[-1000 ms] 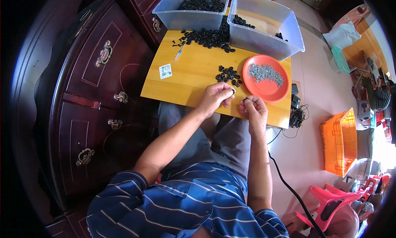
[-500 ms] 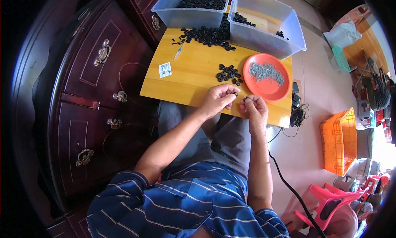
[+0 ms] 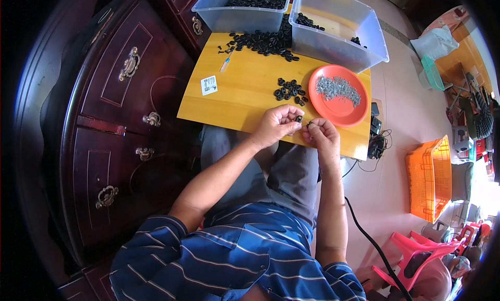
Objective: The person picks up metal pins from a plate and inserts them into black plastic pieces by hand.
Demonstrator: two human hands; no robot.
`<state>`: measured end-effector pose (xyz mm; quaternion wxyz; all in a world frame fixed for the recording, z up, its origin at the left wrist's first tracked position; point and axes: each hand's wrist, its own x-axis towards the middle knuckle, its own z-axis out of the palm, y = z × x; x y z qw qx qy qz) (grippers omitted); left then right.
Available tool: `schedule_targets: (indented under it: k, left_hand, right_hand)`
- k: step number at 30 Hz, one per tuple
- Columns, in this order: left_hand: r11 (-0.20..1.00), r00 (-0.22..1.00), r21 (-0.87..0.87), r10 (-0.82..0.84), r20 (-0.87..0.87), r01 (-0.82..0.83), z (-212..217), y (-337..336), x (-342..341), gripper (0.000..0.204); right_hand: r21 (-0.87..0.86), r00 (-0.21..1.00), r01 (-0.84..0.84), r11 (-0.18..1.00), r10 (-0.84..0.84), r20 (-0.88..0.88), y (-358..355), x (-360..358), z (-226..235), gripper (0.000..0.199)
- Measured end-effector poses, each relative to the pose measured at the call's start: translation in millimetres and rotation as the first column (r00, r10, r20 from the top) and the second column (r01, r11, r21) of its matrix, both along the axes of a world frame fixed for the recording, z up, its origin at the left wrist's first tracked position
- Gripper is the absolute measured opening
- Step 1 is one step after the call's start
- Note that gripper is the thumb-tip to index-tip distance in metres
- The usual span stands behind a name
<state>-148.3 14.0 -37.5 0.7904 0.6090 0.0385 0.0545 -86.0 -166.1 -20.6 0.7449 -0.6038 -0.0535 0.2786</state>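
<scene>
Over the front edge of the yellow wooden table [image 3: 234, 111], my left hand [image 3: 279, 125] pinches a small black oval ring [image 3: 299, 118] between thumb and fingertips. Close beside it on the right, my right hand [image 3: 322, 137] has its fingers closed on a tiny dark piece [image 3: 309, 124], too small to make out. The two hands are slightly apart. Just beyond them lies a little group of black rings [image 3: 289, 91]. An orange-red plate [image 3: 338, 117] bearing a heap of small clear-grey pieces [image 3: 337, 89] stands at the right.
Two clear plastic bins [image 3: 245, 20] [image 3: 338, 51] with black rings stand at the far side, a loose pile [image 3: 265, 43] before them. A blue-tipped slim tool [image 3: 225, 65] and a white printed card [image 3: 209, 86] lie left. Dark drawers [image 3: 120, 118] flank the table; an orange crate [image 3: 428, 181] stands right.
The black ring in my left hand has turned and shows more of its face. Both hands stay in nearly the same place, the right a touch further right.
</scene>
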Motion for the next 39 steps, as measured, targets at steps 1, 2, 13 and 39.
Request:
schedule_targets:
  k: [1, 2, 13, 39]
  left_hand:
    - [1.0, 1.0, 0.016, -0.003, 0.008, 0.003, -0.6, 0.1, -0.2, 0.024]
    - [0.999, 1.0, 0.032, -0.007, 0.016, 0.007, -1.5, 0.1, 0.0, 0.025]
    - [0.988, 0.998, 0.157, -0.027, 0.052, 0.018, -7.6, -1.8, -0.5, 0.028]
    - [0.979, 0.995, 0.194, -0.077, 0.064, 0.063, -8.5, -3.9, -3.0, 0.025]
  right_hand:
    - [0.003, 1.0, -0.019, 1.0, 0.019, -0.004, -1.5, 0.9, 0.0, 0.008]
    - [0.005, 0.999, -0.038, 0.999, 0.038, -0.008, -2.4, 1.5, -0.2, 0.009]
    - [-0.065, 0.996, -0.084, 0.994, 0.084, -0.009, -4.7, 2.5, 2.8, 0.009]
    - [-0.083, 0.989, -0.146, 0.986, 0.145, -0.019, -4.2, 3.2, 5.5, 0.01]
